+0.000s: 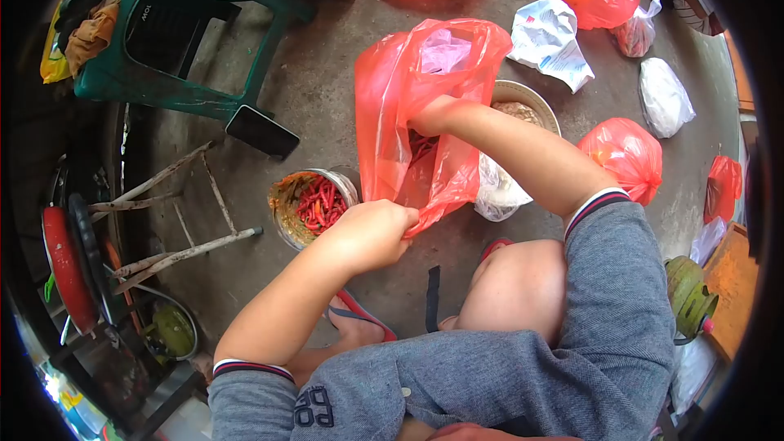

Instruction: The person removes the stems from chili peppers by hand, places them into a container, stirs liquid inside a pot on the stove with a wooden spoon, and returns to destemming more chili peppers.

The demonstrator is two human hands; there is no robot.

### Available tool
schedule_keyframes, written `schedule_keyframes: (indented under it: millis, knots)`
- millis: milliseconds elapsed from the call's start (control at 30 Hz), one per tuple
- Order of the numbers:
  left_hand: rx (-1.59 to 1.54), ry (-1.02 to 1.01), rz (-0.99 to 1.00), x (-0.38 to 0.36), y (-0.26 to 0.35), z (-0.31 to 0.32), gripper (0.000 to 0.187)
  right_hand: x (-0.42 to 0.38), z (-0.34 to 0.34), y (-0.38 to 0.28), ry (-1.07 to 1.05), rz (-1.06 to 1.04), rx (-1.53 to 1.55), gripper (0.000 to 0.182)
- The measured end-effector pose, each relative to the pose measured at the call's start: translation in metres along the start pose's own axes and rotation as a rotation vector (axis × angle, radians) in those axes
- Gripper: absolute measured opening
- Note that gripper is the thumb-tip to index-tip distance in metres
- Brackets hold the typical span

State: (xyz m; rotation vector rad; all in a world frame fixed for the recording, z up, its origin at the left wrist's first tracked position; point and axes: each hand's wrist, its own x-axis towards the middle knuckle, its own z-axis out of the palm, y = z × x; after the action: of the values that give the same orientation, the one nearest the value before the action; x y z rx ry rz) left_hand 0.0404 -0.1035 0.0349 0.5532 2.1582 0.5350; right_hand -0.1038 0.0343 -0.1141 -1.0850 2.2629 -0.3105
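Concrete floor (pixel 327 90), grey and stained, bearing: one metal bowl of red chillies (pixel 314 206); a second metal bowl (pixel 527 106) beside it, partly hidden; a dark phone (pixel 262 131) lying flat near the foot of a green plastic chair (pixel 175 33); a crumpled white printed bag (pixel 551 41); a white knotted bag (pixel 664 96); several red plastic bags (pixel 627 157) (some tied full, others slack); a small green gas canister (pixel 690 294) at the right edge; wooden sticks (pixel 175 212) at left.
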Motion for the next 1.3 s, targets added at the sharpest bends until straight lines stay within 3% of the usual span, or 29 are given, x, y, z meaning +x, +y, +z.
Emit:
schedule_keyframes:
  millis: [33,100,167,233,267,300,333,500,600,633,700,733,833,900,1000,1100,1167,1200,1300]
  knots:
    - [0.001,-0.001,0.001,-0.007,0.003,-0.005,0.022,0.001,0.001,0.001,0.001,0.001,0.000,0.026]
    - [0.071,-0.033,0.070,-0.020,0.006,-0.013,0.018,0.003,0.000,0.004,0.236,-0.021,0.070,0.029]
    - [0.066,-0.044,0.077,-0.027,0.014,-0.023,0.026,-0.012,-0.019,-0.005,0.318,-0.049,0.056,0.029]
    - [0.002,-0.108,-0.064,-0.028,0.019,-0.031,0.042,-0.018,-0.032,-0.012,0.399,-0.076,0.046,0.029]
    - [-0.114,-0.066,-0.107,-0.024,0.012,-0.026,0.052,-0.018,-0.037,-0.014,0.150,-0.028,0.263,0.030]
    - [-0.242,0.029,-0.155,-0.022,0.013,-0.028,0.049,-0.016,-0.040,-0.012,-0.100,0.020,0.476,0.031]
    - [-0.244,0.123,-0.161,-0.021,0.011,-0.029,0.046,-0.011,-0.034,-0.008,-0.125,-0.117,0.494,0.033]
    - [-0.159,0.654,-0.146,-0.005,-0.017,-0.018,0.038,-0.028,-0.040,-0.015,-0.313,-0.153,0.700,0.031]
    - [-0.151,0.820,-0.025,0.013,-0.029,-0.016,0.029,-0.038,-0.052,-0.020,-0.336,-0.256,0.773,0.031]
    - [-0.150,0.821,-0.021,0.015,-0.028,-0.018,0.029,-0.040,-0.057,-0.023,-0.325,-0.274,0.790,0.032]
    - [-0.520,0.755,-0.182,0.018,-0.027,-0.021,0.018,-0.044,-0.061,-0.025,-0.312,-0.291,0.806,0.034]
    - [-0.549,0.835,-0.132,0.020,-0.031,-0.019,0.010,-0.047,-0.062,-0.026,-0.255,-0.222,0.840,0.036]
    - [-0.478,0.960,-0.139,0.014,-0.036,-0.023,0.011,-0.057,-0.072,-0.022,-0.192,-0.149,0.880,0.040]
    - [-0.486,0.941,-0.179,0.010,-0.035,-0.026,0.011,-0.061,-0.077,-0.021,-0.162,-0.117,0.975,0.036]
    - [-0.416,1.016,-0.135,0.010,-0.032,-0.026,0.011,-0.056,-0.072,-0.022,-0.074,-0.200,0.892,0.031]
    - [-0.477,1.059,-0.072,0.011,-0.026,-0.026,0.014,-0.052,-0.068,-0.023,0.070,-0.272,0.751,0.028]
    - [-0.899,1.124,-0.007,0.013,-0.031,-0.024,0.020,-0.052,-0.068,-0.026,0.166,-0.308,0.697,0.027]
    - [-0.965,1.111,-0.015,0.012,-0.032,-0.026,0.033,-0.054,-0.071,-0.028,0.193,-0.334,0.655,0.026]
    - [-1.076,1.210,0.049,0.012,-0.022,-0.027,0.044,-0.063,-0.076,-0.038,0.218,-0.362,0.652,0.025]
